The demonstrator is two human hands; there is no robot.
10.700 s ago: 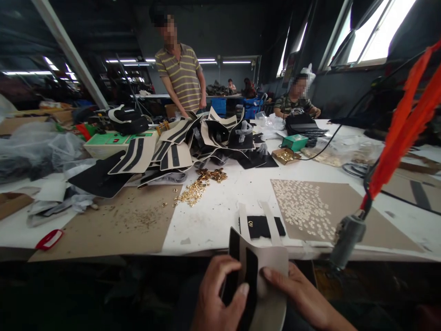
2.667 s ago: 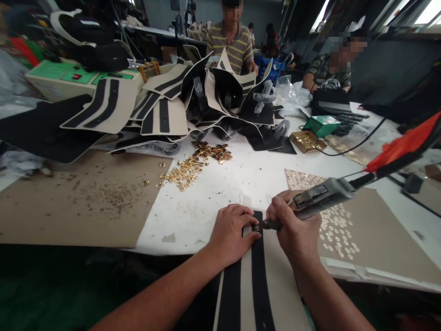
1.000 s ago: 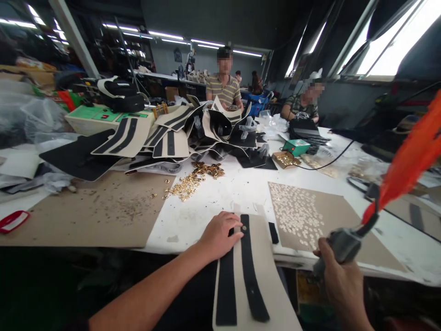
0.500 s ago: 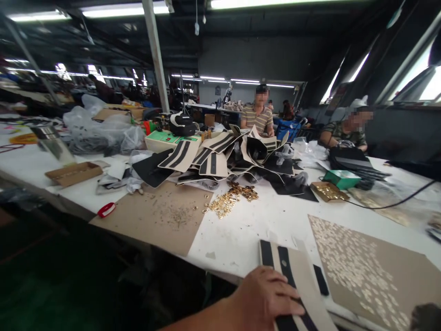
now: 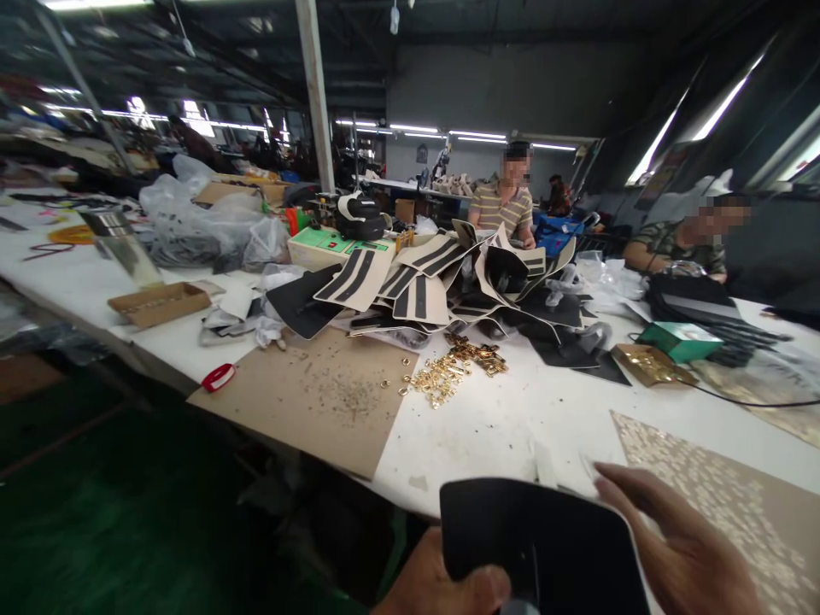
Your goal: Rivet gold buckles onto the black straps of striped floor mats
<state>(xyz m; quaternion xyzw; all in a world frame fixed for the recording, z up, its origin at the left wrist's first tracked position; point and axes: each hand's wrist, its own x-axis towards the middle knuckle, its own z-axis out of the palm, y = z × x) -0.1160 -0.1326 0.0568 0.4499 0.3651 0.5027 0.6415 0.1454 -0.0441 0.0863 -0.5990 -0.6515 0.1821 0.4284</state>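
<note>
"So, where's the black panel [image 5: 544, 534]?"
"Before the table's near edge [image 5: 442, 500], in the left hand's grip [image 5: 442, 576]; the right hand's [image 5: 685, 538] hold, I can't tell."
"Best support both sides, lest it bend."

Plain black with pale rim on curved thin panel [image 5: 576, 538]. Beige with paired black stripes on piled bendy rectangular panels [image 5: 355, 280]. Gold on small metal fittings [image 5: 442, 380]. White on long flat counter [image 5: 480, 436]. Green on small box [image 5: 670, 343].
</note>
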